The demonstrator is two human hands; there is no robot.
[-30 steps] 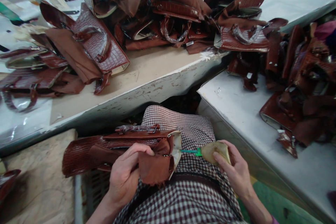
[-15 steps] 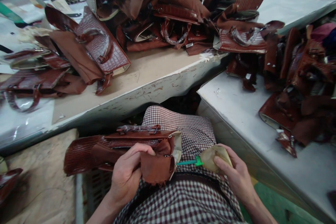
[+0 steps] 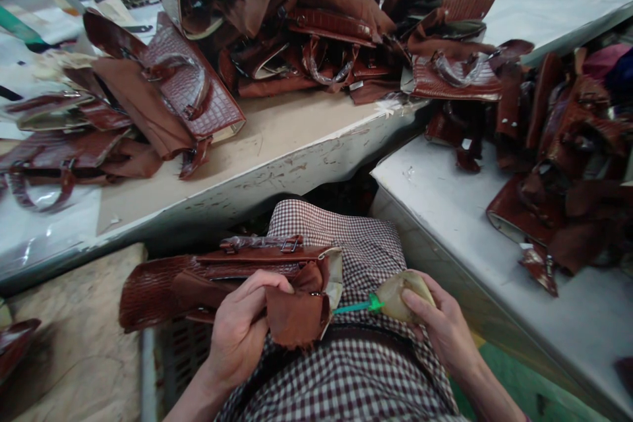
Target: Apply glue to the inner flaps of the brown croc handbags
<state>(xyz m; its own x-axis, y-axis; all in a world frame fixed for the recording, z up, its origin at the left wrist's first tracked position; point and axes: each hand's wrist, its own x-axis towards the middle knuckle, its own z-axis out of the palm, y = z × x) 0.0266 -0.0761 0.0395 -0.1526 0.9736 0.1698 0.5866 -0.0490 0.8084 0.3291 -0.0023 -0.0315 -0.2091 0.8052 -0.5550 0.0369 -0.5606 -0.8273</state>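
Observation:
Across my lap lies a brown crocodile-patterned handbag [image 3: 163, 287], its plastic-wrapped handle on the far side. My left hand [image 3: 242, 326] is closed on the bag's brown cloth lining [image 3: 294, 316], which has a frayed lower edge. In my right hand [image 3: 438, 316] is a yellowish squeeze bottle [image 3: 403, 297], gripped between thumb and fingers. Its green nozzle [image 3: 353, 307] points left, and the tip reaches the pale edge at the bag's right end. Whether anything comes out of the tip I cannot tell.
Several brown handbags [image 3: 331, 20] are heaped on the long table [image 3: 277, 122] ahead. More lie on the pale table [image 3: 445, 211] at right. A worn board [image 3: 74, 330] is at lower left, beside a plastic crate [image 3: 188, 349]. A checked apron [image 3: 356, 369] covers my lap.
Almost nothing differs. The bottle in my right hand has shifted very slightly left, while the bag and my left hand stay nearly in place.

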